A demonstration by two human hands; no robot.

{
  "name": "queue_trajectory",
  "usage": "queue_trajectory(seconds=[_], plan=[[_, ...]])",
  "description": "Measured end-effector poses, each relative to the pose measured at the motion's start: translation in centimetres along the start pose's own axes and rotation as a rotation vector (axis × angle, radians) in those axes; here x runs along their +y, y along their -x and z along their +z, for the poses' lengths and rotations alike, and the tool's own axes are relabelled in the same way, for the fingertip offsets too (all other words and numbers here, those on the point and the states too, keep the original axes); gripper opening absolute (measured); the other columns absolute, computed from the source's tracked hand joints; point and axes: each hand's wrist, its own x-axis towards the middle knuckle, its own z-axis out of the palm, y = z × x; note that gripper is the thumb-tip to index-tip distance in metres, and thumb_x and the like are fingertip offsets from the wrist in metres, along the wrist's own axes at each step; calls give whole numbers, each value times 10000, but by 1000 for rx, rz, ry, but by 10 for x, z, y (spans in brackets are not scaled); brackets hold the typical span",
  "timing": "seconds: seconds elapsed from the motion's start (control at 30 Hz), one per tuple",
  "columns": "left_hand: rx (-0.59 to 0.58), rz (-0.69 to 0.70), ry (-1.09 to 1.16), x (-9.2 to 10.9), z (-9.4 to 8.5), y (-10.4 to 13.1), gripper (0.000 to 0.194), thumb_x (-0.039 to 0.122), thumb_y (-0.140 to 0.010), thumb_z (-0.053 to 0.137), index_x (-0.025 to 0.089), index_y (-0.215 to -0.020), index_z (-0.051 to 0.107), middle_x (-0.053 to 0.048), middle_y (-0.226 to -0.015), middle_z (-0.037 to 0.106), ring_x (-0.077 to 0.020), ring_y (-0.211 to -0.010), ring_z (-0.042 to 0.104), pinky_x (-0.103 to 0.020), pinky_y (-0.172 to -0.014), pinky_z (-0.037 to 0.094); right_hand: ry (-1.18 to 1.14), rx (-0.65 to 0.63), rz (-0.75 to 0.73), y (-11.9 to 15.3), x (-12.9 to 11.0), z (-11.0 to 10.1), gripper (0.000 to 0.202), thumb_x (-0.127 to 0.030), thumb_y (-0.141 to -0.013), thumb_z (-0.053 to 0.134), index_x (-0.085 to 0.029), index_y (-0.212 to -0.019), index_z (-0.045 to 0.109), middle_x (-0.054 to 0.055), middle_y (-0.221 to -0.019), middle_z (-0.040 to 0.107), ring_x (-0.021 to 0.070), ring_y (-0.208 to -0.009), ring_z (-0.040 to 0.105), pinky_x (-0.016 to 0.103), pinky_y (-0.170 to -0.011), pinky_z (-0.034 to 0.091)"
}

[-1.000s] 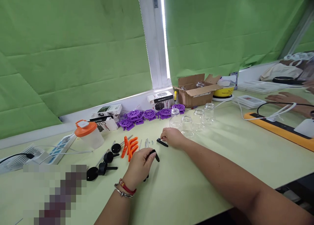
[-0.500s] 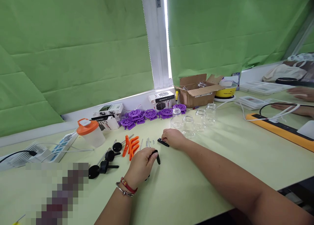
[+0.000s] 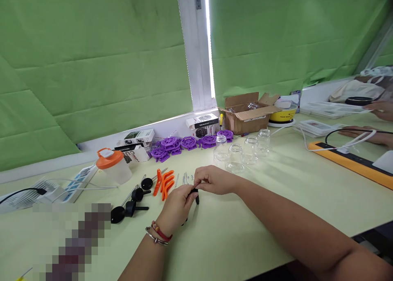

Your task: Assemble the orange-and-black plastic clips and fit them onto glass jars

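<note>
My left hand (image 3: 177, 204) is closed around a black plastic part (image 3: 197, 198), whose narrow arm sticks out past the thumb. A small black end also shows below the palm. My right hand (image 3: 216, 180) is pinched against the top of that part, its fingertips meeting those of my left hand; what lies between them is hidden. Just beyond are thin metal rods (image 3: 185, 178) and tiny bits of hardware (image 3: 192, 177). Left of them lie several orange curved handles (image 3: 167, 185) and several black round-headed pieces with metal shafts (image 3: 138, 194).
Purple plastic wheels (image 3: 188, 142) and clear jars (image 3: 235, 158) stand behind my hands. Farther back is an open cardboard box (image 3: 250, 119). An orange-lidded jug (image 3: 113, 166) is left; a yellow power strip (image 3: 350, 162) lies right, near another person's hands (image 3: 362, 133).
My right hand has moved from a black piece on the table toward me, to my left hand. That piece's former spot is now covered by my hand. The other person's hand has shifted.
</note>
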Motion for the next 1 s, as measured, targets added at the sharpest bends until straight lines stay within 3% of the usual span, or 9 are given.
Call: queue_trajectory(seconds=[0.23,0.4,0.5,0.6,0.67,0.9,1.0], plan=[[0,-3,27,-1,0,0,280,337,-901,395,194,-935,634,-45,-774,613,-182,-705,526,-276,-630,380,-37,-37,7,-1,1,3,170,-161,-811,568,-185,-888,717,33,-850,640,120,-748,580,218,-682,435],[20,3,21,1,-1,0,262,328,-891,406,198,-873,632,-39,-768,624,-175,-700,526,-274,-632,388,-139,38,47,-1,8,-2,146,-186,-805,579,-180,-867,712,36,-854,640,128,-780,593,227,-719,459],[23,1,38,1,-2,0,261,337,-884,417,199,-882,638,-44,-785,636,-179,-713,539,-279,-644,404,-156,196,213,-1,22,-6,158,-198,-818,547,-175,-884,689,41,-886,650,135,-784,591,246,-725,468],[17,-9,51,1,-2,1,260,339,-887,414,200,-893,633,-44,-797,641,-181,-723,547,-283,-654,412,-189,379,466,0,39,-10,236,-203,-865,445,-170,-1010,628,44,-905,648,107,-651,564,237,-619,467],[7,-11,48,1,-1,1,259,337,-892,407,202,-893,627,-38,-783,634,-179,-721,547,-282,-654,412,-164,410,576,2,49,-13,274,-192,-887,387,-170,-1065,594,56,-946,643,94,-596,544,221,-554,447],[2,-16,59,1,-1,1,260,343,-896,400,206,-901,621,-41,-815,643,-184,-740,561,-283,-666,421,352,150,612,5,57,-4,200,-174,-842,499,-169,-963,658,96,-1029,631,197,-930,584,244,-698,417],[3,-10,56,1,-2,1,252,338,-894,405,206,-903,620,-44,-819,645,-186,-747,563,-282,-672,420,376,113,636,3,57,5,129,-201,-792,575,-156,-858,676,110,-981,624,215,-879,594,259,-673,403]])
